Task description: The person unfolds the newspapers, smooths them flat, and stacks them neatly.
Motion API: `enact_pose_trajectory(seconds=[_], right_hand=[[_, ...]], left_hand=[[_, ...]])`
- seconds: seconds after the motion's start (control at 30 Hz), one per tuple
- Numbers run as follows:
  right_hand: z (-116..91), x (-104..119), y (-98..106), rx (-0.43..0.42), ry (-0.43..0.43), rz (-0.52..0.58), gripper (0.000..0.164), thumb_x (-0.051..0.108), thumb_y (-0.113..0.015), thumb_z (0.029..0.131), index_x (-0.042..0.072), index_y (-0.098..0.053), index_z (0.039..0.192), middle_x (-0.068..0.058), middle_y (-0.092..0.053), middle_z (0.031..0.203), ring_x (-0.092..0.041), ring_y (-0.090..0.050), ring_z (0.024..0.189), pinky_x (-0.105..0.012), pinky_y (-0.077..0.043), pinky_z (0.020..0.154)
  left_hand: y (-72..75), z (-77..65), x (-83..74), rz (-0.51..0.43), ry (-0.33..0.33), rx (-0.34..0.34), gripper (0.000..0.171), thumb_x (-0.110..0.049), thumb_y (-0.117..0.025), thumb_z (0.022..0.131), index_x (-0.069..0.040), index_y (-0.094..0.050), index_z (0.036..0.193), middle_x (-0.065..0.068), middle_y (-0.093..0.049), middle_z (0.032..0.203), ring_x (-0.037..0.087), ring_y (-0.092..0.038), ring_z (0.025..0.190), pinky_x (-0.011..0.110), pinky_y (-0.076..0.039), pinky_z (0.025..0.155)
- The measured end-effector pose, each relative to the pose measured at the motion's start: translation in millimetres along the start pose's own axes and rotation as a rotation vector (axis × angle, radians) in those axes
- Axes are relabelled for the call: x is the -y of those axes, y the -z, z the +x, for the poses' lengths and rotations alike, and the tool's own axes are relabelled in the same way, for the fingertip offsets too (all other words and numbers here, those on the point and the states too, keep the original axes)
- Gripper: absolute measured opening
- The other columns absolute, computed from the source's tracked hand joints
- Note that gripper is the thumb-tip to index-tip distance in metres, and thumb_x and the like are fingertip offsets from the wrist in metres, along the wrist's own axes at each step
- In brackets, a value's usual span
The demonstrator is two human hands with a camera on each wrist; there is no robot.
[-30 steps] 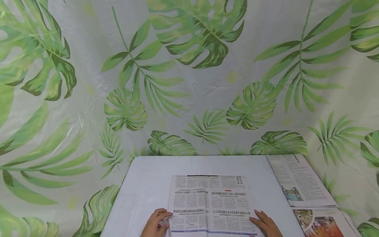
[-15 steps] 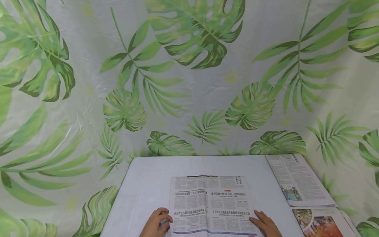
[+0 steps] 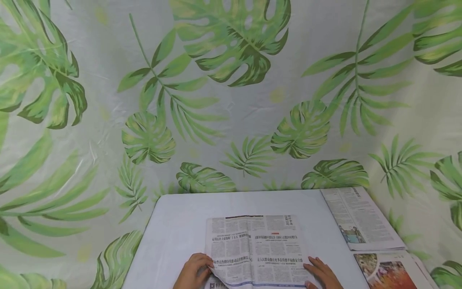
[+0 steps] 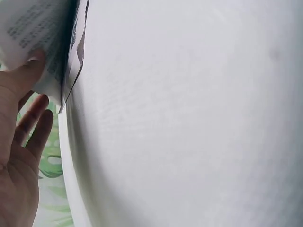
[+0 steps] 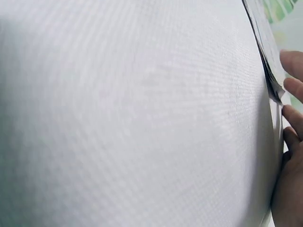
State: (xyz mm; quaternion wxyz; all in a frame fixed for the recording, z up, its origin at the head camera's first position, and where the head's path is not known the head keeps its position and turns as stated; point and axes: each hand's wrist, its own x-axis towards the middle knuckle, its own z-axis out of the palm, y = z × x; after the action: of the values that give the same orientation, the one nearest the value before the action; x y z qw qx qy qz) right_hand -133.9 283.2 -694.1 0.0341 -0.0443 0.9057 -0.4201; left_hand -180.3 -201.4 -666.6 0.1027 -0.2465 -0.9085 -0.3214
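Note:
A printed newspaper (image 3: pixel 276 251) with a fold line down its middle lies on the white table before me. My left hand (image 3: pixel 193 272) pinches the top sheet at its lower left edge and lifts that corner, baring another printed page beneath. In the left wrist view, the thumb of the left hand (image 4: pixel 21 156) presses on the raised newspaper sheet (image 4: pixel 26 35), with two fingers extended below. On the opposite side, my right hand (image 3: pixel 322 273) rests its spread fingers at the newspaper's right edge. The right wrist view shows those fingers (image 5: pixel 294 62) beside the layered pages (image 5: pixel 266 52).
Another folded newspaper (image 3: pixel 364 220) lies along the table's right side. Nearer me is a paper with a colourful picture (image 3: pixel 391 275). The white table (image 3: pixel 173 224) reaches back to a leaf-patterned curtain (image 3: pixel 249 120).
My left hand has taken the top sheet's lower left corner and raised it, moving slightly right. The right hand stays at the right edge. The head view has shifted slightly.

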Motion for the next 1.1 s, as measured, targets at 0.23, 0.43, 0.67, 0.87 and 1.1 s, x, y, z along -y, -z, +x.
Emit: enact_pose_trajectory(seconds=[0.23,0.43,0.67,0.87,1.1], right_hand=[[-0.1,8.6,9.2,0.054,-0.159,0.082,0.046,0.028,-0.060,0.103,0.010,-0.057,0.146,-0.016,-0.041,0.162,-0.049,-0.020,0.153,-0.067,-0.015,0.123],[-4.9,12.0,12.6,-0.055,-0.138,0.036,0.044,0.010,-0.056,0.102,0.015,-0.056,0.146,-0.011,-0.051,0.156,-0.034,-0.052,0.141,-0.047,-0.044,0.113],[-4.6,14.5,15.0,-0.055,-0.191,0.143,0.045,0.010,-0.059,0.101,0.017,-0.057,0.146,-0.011,-0.052,0.155,0.003,-0.058,0.119,-0.027,-0.053,0.099],[-0.9,-1.6,6.6,-0.200,0.057,-0.028,0.048,-0.001,-0.068,0.092,0.016,-0.064,0.137,-0.010,-0.062,0.140,0.019,-0.046,0.116,-0.019,-0.053,0.090],[7.4,0.8,8.8,-0.248,0.173,-0.126,0.060,0.017,-0.078,0.085,0.023,-0.060,0.142,-0.004,-0.057,0.140,0.003,-0.046,0.126,-0.054,-0.054,0.095]], left_hand=[[-5.8,-1.0,-1.0,0.010,-0.057,-0.208,0.041,0.003,-0.084,0.075,-0.029,-0.074,0.100,-0.016,-0.073,0.105,0.013,-0.067,0.103,0.036,-0.058,0.088],[-5.3,-2.2,-5.8,-0.104,0.030,-0.228,0.042,0.006,-0.081,0.080,-0.030,-0.074,0.101,-0.011,-0.071,0.106,0.009,-0.066,0.103,0.028,-0.060,0.083],[-0.6,-3.9,-13.5,-0.243,0.198,-0.160,0.039,0.008,-0.074,0.086,-0.028,-0.074,0.099,-0.005,-0.072,0.107,0.005,-0.065,0.104,0.028,-0.061,0.080],[-0.6,-2.5,-14.7,-0.295,0.289,-0.143,0.027,-0.003,-0.074,0.091,-0.029,-0.074,0.099,-0.005,-0.073,0.106,0.006,-0.068,0.103,0.026,-0.060,0.077],[0.3,2.3,-17.6,-0.358,0.371,-0.164,0.016,-0.013,-0.076,0.092,-0.025,-0.073,0.101,-0.005,-0.072,0.102,0.006,-0.069,0.102,0.026,-0.060,0.079]])
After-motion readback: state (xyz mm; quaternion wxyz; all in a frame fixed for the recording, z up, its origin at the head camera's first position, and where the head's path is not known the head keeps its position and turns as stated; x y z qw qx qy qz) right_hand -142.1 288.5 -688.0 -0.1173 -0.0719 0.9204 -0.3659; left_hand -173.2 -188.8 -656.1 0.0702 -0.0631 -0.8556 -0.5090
